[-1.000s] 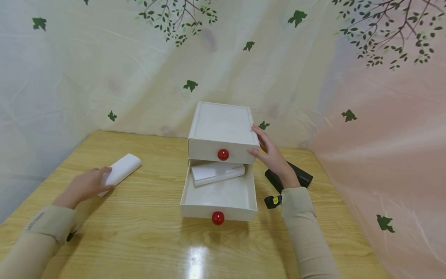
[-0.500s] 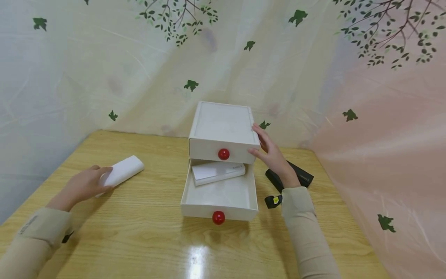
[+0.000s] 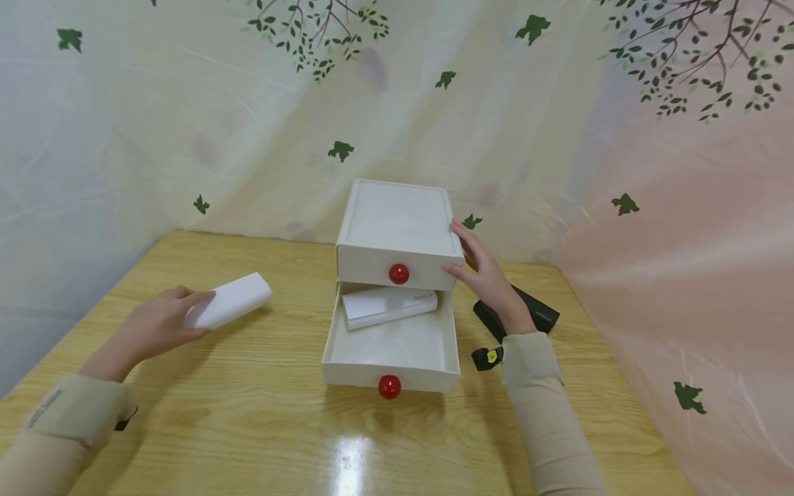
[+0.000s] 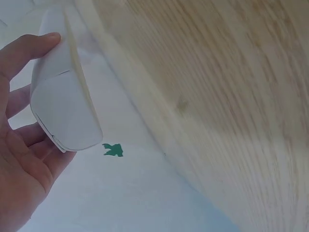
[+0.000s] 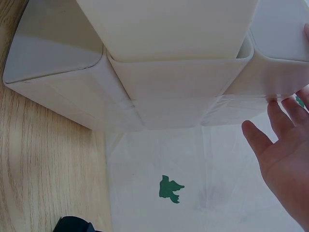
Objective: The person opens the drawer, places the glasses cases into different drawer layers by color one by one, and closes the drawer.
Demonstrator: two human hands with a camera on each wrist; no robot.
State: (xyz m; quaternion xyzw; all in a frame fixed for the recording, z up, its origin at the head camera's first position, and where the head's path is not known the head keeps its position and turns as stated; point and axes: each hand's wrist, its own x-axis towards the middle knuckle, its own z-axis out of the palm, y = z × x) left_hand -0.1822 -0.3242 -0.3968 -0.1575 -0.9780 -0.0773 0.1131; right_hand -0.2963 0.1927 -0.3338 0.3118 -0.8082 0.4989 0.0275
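Fingers of your left hand (image 3: 151, 326) grip the near end of a white case (image 3: 232, 302), which seems raised off the table (image 3: 267, 413) left of the drawer unit (image 3: 397, 217), while those of your right hand (image 3: 491, 281) spread against that unit's upper right side. Held at one end only, the white case could swivel or slip, landing left of the unit. With its lower drawer (image 3: 356, 376) pulled forward, holding a second case (image 3: 381, 308), too hard a right-hand push might skew the unit.
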